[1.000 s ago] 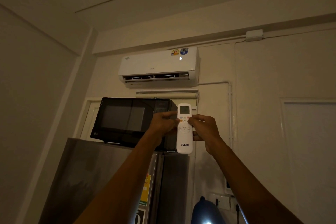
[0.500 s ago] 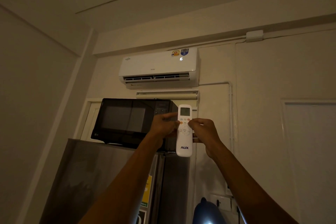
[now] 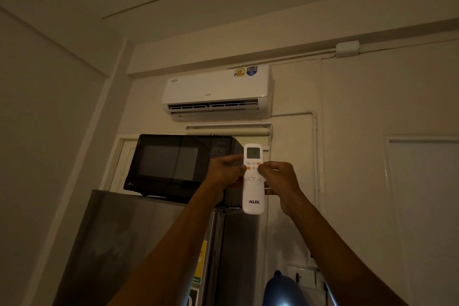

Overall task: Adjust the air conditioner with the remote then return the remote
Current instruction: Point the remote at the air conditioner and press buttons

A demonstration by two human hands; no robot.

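A white AUX remote (image 3: 253,194) is held upright at arm's length, its small screen at the top facing me. My left hand (image 3: 224,173) grips its left edge, thumb tip by the orange button. My right hand (image 3: 279,181) grips the right edge, thumb on the upper right button. The white wall air conditioner (image 3: 216,90) hangs above, its flap open; no lit number shows on its front panel.
A black microwave (image 3: 173,166) stands on a steel fridge (image 3: 139,243) directly behind the remote. A rolled blind (image 3: 227,129) sits under the air conditioner. A blue rounded object (image 3: 283,290) and wall sockets (image 3: 306,278) are at bottom right.
The lit digit on the air conditioner's front panel has gone out. Both hands and the remote stay nearly in place, shifted slightly lower.
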